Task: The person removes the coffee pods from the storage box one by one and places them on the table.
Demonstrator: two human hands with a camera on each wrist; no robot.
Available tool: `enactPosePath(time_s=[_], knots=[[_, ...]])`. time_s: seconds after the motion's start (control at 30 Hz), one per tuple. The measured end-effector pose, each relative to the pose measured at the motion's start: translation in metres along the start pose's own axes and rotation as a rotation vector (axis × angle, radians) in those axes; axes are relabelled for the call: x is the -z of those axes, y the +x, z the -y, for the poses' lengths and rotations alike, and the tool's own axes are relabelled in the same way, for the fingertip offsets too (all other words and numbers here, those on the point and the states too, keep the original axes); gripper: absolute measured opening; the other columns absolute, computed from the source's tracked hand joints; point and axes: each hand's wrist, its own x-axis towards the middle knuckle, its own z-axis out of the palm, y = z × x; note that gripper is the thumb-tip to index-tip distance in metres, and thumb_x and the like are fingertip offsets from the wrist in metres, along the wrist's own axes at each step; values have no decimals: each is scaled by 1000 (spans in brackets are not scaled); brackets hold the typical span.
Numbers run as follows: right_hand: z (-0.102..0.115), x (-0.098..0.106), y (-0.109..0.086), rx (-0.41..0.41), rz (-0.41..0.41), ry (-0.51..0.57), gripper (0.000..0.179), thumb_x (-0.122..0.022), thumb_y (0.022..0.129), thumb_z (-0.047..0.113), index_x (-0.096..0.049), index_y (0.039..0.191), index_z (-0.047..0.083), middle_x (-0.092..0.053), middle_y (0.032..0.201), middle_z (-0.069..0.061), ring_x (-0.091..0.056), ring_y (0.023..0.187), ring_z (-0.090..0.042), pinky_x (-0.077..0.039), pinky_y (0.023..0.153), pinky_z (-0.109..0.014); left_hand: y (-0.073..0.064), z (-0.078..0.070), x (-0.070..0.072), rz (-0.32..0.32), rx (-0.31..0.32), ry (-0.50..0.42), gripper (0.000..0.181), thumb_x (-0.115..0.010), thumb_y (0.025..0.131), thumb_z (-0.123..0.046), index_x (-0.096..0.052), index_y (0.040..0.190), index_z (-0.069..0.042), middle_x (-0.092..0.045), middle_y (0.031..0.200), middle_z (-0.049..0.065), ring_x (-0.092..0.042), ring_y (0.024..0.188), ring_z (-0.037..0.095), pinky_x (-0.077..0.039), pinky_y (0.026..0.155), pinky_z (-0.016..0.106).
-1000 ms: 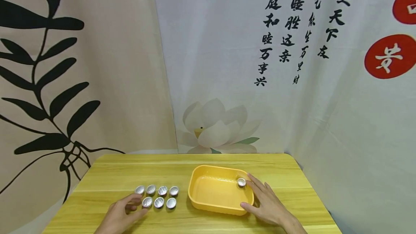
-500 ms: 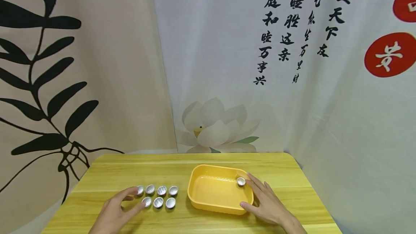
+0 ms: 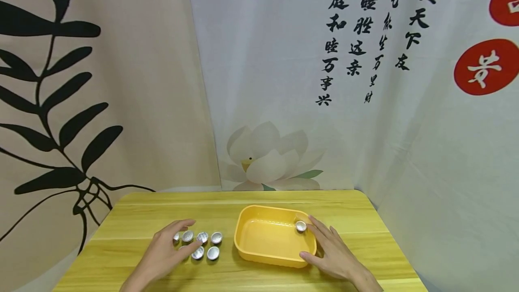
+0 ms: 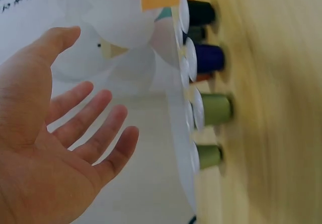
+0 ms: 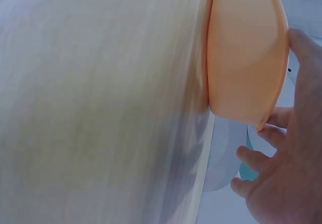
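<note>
My left hand [image 3: 165,248] hovers over two rows of coffee capsules [image 3: 212,253], holding nothing and partly covering the leftmost ones in the head view. Its fingers are spread and relaxed in the left wrist view. Seen there from the side, the capsules have pale foil lids; among them are a dark one [image 4: 200,12], a blue one [image 4: 209,58] and a green one [image 4: 215,108]. My right hand [image 3: 334,256] holds the right end of a yellow tray [image 3: 259,256], thumb and fingertips at its rim. One capsule [image 3: 301,226] lies in the tray's back right corner.
Everything stands on a wood-grain table [image 3: 219,278], the tray to the right of the capsule rows. Behind the table hangs a printed cloth [image 3: 275,80] with a flower and writing. The table's back edge runs close to this cloth.
My left hand first drew slightly left at the capsules' left end, then moved right and away from me over the rows. My right hand, the tray and its capsule have stayed in place.
</note>
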Motion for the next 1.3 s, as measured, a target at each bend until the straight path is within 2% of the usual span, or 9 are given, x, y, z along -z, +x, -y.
enactPosePath(time_s=[0.23, 0.37, 0.5, 0.63, 0.83, 1.03, 1.2, 1.3], knots=[[-1, -2, 0, 10, -20, 1, 90, -69, 103, 72, -54, 166, 9, -37, 185, -8, -46, 166, -38, -30, 133, -80, 20, -23, -13, 65, -33, -47, 61, -89, 97, -53, -72, 147, -22, -75, 150, 3, -71, 135, 29, -66, 102, 52], [-1, -2, 0, 7, -17, 3, 91, -69, 103, 72, -54, 166, 9, -37, 185, -8, -46, 166, -37, -29, 133, -80, 31, -36, -22, 91, -77, -64, 58, -89, 98, -49, -72, 147, -24, -74, 151, 1, -71, 134, 28, -65, 100, 43], [-1, -1, 0, 4, -14, -3, 90, -69, 103, 72, -54, 167, 10, -37, 185, -8, -45, 166, -37, -29, 133, -80, 41, -46, -31, 107, -137, -75, 58, -90, 98, -45, -72, 148, -21, -75, 150, 3, -72, 131, 28, -64, 97, 39], [-1, -1, 0, 9, -20, -7, 90, -69, 103, 73, -54, 166, 10, -38, 185, -7, -46, 166, -37, -30, 133, -80, 50, -56, -41, 125, -166, -88, 60, -90, 98, -45, -71, 150, -21, -75, 148, 2, -71, 130, 27, -65, 99, 43], [-1, -1, 0, 8, -14, 3, 91, -69, 103, 73, -54, 167, 10, -37, 185, -7, -46, 166, -38, -30, 133, -80, 62, -70, -55, 177, -234, -113, 64, -87, 100, -48, -68, 152, -16, -74, 151, 10, -71, 133, 37, -65, 101, 55], [-1, 0, 1, 14, -17, -6, 90, -69, 103, 71, -54, 167, 9, -37, 185, -9, -46, 166, -37, -30, 133, -80, 74, -84, -68, 232, -299, -155, 67, -85, 102, -49, -66, 154, -10, -73, 152, 14, -70, 135, 41, -64, 105, 64], [-2, 0, 1, 12, -14, -8, 90, -69, 103, 71, -54, 167, 9, -37, 185, -10, -46, 166, -38, -30, 133, -80, 82, -94, -81, 274, -311, -158, 71, -85, 102, -47, -64, 157, -8, -71, 155, 15, -70, 140, 42, -60, 115, 64], [-2, 0, 1, 10, -11, 0, 90, -69, 103, 72, -54, 167, 9, -37, 185, -9, -46, 166, -38, -30, 133, -81, 86, -99, -89, 292, -329, -149, 71, -85, 102, -46, -64, 156, -6, -71, 154, 16, -71, 139, 42, -60, 115, 63]])
